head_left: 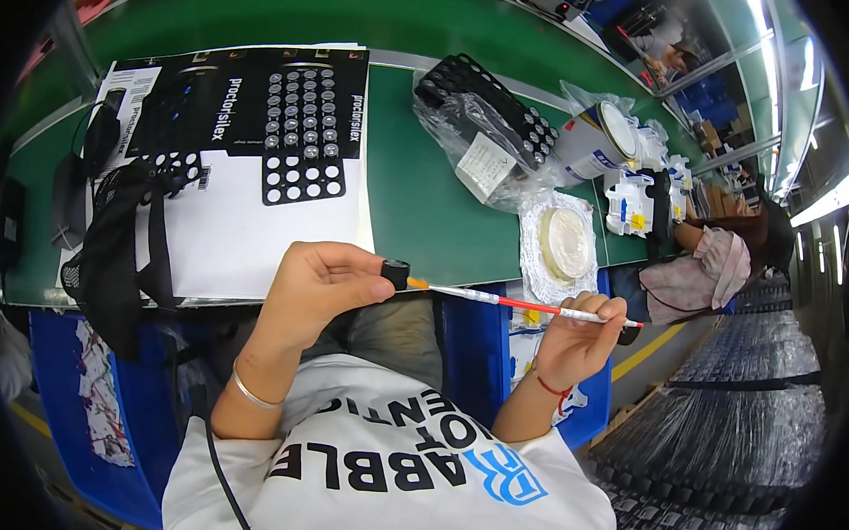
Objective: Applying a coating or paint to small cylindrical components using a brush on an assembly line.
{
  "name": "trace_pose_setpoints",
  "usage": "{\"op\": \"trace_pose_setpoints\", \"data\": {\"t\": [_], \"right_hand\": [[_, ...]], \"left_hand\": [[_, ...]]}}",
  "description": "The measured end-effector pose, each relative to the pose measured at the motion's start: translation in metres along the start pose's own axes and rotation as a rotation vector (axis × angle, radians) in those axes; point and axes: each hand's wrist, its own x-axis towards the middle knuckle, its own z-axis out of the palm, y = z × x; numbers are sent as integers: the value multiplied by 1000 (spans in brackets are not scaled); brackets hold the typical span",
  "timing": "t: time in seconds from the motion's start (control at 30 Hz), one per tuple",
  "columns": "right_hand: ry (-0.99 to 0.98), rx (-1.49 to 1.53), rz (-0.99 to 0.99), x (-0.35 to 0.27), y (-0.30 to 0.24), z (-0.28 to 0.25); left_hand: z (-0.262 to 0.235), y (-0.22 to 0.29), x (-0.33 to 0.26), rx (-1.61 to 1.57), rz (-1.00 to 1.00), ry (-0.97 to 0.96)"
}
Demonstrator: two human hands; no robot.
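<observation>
L hand (324,289) pinches blk knob (396,274), R hand (584,346) grips brush (527,305) btwn hands, bristles (418,284) at knob's R side.

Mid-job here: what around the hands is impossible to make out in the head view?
- Head view: far side of the small black cylindrical part, hidden by its own body and left hand.
- Head view: whether the orange bristles of the thin red-and-white brush touch it; too small.
- Head view: a stretch of the brush, covered by the right hand.
</observation>
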Motion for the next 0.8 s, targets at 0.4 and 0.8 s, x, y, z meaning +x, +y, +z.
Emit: {"op": "trace_pose_setpoints", "data": {"t": [0.4, 0.8], "right_hand": [[-75, -174, -59, 1, 1, 7], [-82, -143, -76, 1, -1, 5]], "left_hand": [[-1, -1, 0, -22, -28, -52], [-5, -11, 4, -6, -35, -22]]}}
